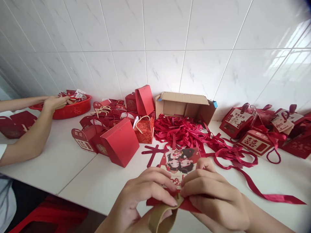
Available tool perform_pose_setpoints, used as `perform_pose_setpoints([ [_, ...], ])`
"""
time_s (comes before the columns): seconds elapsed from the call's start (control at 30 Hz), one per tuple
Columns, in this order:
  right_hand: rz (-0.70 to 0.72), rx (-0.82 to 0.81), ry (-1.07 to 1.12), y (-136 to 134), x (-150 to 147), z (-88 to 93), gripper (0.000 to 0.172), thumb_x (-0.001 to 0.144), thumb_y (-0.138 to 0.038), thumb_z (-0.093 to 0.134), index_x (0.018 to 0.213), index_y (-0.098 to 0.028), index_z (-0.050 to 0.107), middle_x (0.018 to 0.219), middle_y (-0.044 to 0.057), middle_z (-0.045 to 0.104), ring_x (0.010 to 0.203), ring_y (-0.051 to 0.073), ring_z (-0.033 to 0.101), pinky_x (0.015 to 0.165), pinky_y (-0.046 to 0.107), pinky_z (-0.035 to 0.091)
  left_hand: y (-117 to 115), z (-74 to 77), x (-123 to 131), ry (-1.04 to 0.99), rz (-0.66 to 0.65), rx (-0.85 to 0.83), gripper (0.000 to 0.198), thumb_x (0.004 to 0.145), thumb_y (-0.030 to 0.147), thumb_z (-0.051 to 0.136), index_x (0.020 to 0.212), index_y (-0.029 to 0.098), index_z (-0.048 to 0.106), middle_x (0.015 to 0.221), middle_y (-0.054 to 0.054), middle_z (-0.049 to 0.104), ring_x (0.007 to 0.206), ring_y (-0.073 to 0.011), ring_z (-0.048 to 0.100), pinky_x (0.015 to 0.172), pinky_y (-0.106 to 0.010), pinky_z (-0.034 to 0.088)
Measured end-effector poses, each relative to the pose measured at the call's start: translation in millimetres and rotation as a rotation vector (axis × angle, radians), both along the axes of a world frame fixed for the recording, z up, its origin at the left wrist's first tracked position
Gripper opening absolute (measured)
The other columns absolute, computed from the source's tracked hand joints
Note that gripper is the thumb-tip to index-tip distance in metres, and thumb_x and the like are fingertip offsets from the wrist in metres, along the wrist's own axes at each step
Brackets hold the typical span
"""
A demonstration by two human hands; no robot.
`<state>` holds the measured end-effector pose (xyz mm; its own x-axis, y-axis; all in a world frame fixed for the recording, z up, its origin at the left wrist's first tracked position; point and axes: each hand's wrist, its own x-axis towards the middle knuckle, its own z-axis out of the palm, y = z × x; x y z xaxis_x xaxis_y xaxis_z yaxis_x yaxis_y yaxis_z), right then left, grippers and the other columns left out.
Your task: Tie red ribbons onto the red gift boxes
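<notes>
Both my hands pinch a flat red gift box blank (180,162) printed with a cartoon couple, at the table's near edge. My left hand (143,197) grips its lower left side with fingers curled. My right hand (213,194) is closed on its lower right side. A tan paper strip (162,216) curls down from between my thumbs. Loose red ribbons (191,134) lie in a heap just beyond the blank.
Folded red boxes (120,140) stand at centre left, an open cardboard carton (186,106) against the tiled wall, and finished boxes with ribbons (257,129) at right. At left, another person's arm (29,132) reaches to a red bowl (69,110).
</notes>
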<state>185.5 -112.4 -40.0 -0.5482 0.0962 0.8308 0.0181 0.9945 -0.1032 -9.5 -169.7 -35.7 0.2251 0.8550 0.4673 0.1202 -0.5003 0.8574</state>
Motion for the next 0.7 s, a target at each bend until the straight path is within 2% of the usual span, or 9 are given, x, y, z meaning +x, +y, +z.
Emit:
perform_pose_setpoints([
  [0.17, -0.017, 0.027, 0.028, 1.2, 1.8, 2.4, 0.013, 0.083, -0.004, 0.054, 0.078, -0.016, 0.053, 0.075, 0.005, 0.068, 0.071, 0.015, 0.065, 0.068, 0.033, 0.044, -6.3, -7.7, 11.9, -0.167, 0.099, 0.04, 0.006, 0.08, 0.022, 0.068, 0.082, 0.025, 0.072, 0.085, -0.007, 0.073, 0.097, -0.0248, 0.064, 0.086, -0.034, 0.052],
  [0.3, -0.03, 0.008, 0.059, 1.0, 0.8, 0.9, 0.012, 0.081, -0.004, 0.055, 0.081, -0.015, 0.053, 0.075, 0.006, 0.067, 0.069, 0.015, 0.064, 0.069, 0.035, 0.043, -7.8, -9.1, 20.9, -0.3, 0.145, 0.02, 0.008, 0.081, 0.022, 0.068, 0.088, 0.025, 0.068, 0.085, -0.005, 0.072, 0.091, -0.021, 0.065, 0.082, -0.029, 0.053],
  [0.43, -0.019, -0.045, 0.11, 2.5, -1.1, -5.3, 0.014, 0.079, -0.001, 0.056, 0.085, -0.014, 0.053, 0.078, 0.007, 0.065, 0.068, 0.016, 0.062, 0.069, 0.037, 0.044, -6.7, -13.0, 25.8, -0.333, 0.147, 0.059, 0.006, 0.084, 0.024, 0.064, 0.09, 0.026, 0.064, 0.08, -0.003, 0.069, 0.085, -0.0181, 0.065, 0.076, -0.027, 0.053],
  [0.6, 0.026, -0.052, 0.151, 5.7, -4.3, -9.4, 0.017, 0.078, 0.0, 0.054, 0.089, -0.013, 0.053, 0.091, 0.013, 0.068, 0.073, 0.017, 0.062, 0.065, 0.036, 0.043, -3.2, -22.9, 26.1, -0.353, 0.157, 0.033, 0.02, 0.081, 0.017, 0.068, 0.094, 0.026, 0.057, 0.082, 0.0, 0.068, 0.083, -0.0142, 0.063, 0.074, -0.023, 0.052],
  [0.7, 0.038, -0.065, 0.145, 6.0, -6.5, -7.7, 0.016, 0.078, 0.0, 0.053, 0.087, -0.014, 0.053, 0.086, 0.011, 0.068, 0.069, 0.016, 0.061, 0.064, 0.036, 0.042, -1.7, -22.9, 26.2, -0.337, 0.161, 0.058, 0.021, 0.081, 0.013, 0.066, 0.094, 0.026, 0.056, 0.079, 0.002, 0.068, 0.079, -0.012, 0.063, 0.074, -0.021, 0.052],
])
